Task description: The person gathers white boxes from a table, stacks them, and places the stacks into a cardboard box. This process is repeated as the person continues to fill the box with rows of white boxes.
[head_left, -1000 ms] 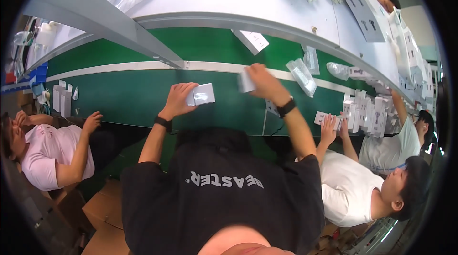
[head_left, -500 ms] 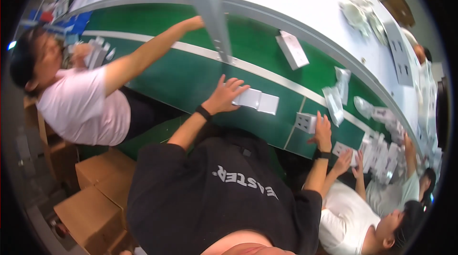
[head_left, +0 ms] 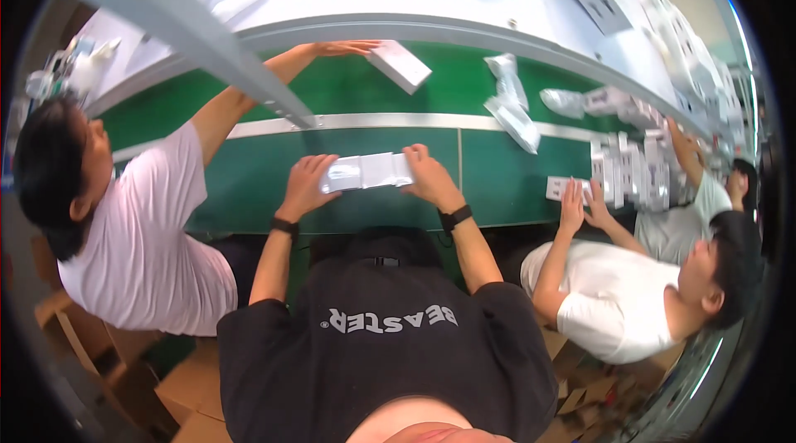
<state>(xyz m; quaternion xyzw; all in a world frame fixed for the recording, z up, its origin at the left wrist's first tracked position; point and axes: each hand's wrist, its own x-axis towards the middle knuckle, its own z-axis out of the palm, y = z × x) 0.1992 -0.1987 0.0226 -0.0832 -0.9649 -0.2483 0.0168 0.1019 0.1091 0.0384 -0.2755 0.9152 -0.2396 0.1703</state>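
Our left hand (head_left: pixel 305 186) and right hand (head_left: pixel 429 179) grip the two ends of a flat white packet (head_left: pixel 366 171) lying on the green table (head_left: pixel 249 177). Its long axis runs left to right between our hands, equally near both.
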